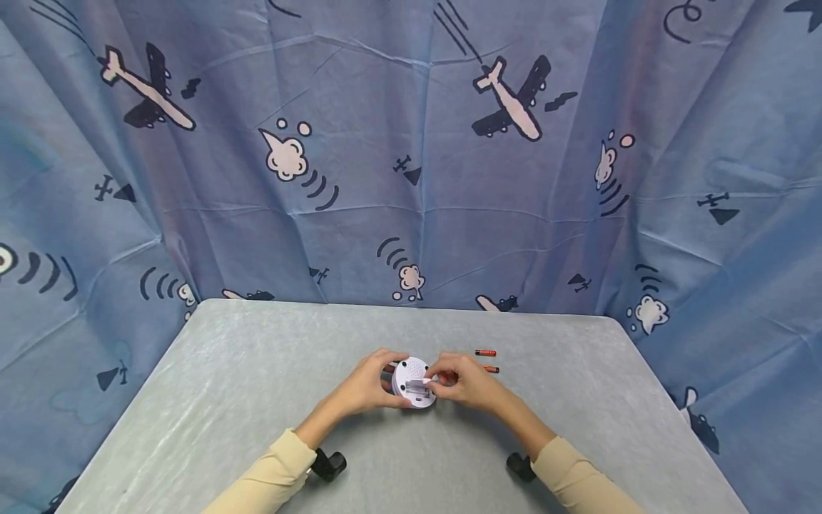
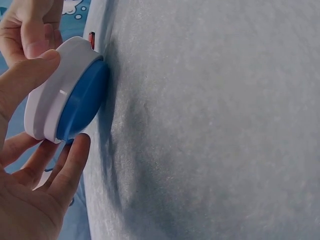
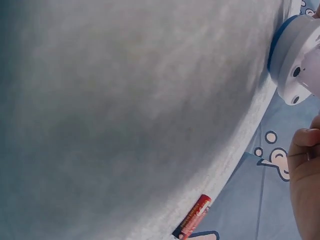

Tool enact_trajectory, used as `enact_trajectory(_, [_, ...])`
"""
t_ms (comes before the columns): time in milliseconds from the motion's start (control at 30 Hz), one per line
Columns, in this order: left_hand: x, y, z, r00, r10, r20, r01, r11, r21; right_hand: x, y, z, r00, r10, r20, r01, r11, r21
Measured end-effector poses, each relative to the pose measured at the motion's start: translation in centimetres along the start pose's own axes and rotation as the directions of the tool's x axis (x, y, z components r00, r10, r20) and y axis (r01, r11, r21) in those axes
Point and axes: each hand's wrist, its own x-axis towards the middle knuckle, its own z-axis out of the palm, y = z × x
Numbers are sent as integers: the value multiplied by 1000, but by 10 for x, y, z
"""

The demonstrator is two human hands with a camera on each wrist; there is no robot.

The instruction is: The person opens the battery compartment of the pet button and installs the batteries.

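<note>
A round white device with a blue side [image 2: 82, 100] is tilted so its white base [image 1: 409, 368] shows in the head view. That base has small dark feet, a patch of holes and an uncovered battery compartment [image 1: 417, 389]. My left hand [image 1: 367, 385] grips the device from the left, its thumb on the white rim and fingers round the other side. Above the compartment, my right hand [image 1: 470, 382] pinches a small pale plastic piece [image 3: 311, 75], which looks like a battery cover. Its fingers partly hide the piece and the compartment.
Just beyond my right hand, a red and black battery [image 1: 485, 353] lies on the grey-white table [image 1: 270, 357]. Another battery [image 1: 491, 369] lies nearer, partly behind the hand. A blue curtain [image 1: 359, 171] printed with planes hangs behind the table's far edge.
</note>
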Motion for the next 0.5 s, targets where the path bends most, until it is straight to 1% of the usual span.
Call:
enact_trajectory(133, [0, -1, -1, 1000, 4, -1, -4, 1000, -4, 1, 2, 1, 1000, -1, 7, 1, 1000, 5])
enact_trajectory(267, [-1, -2, -1, 1000, 9, -1, -9, 1000, -6, 1, 1, 2, 1000, 31, 5, -31, 999, 38])
enact_trajectory(367, [-1, -2, -2, 1000, 8, -1, -8, 1000, -6, 0, 2, 1, 998, 63, -8, -62, 996, 70])
enact_trajectory(500, [-2, -2, -2, 1000, 10, -1, -10, 1000, -4, -1, 5, 1, 997, 69, -33, -66, 994, 85])
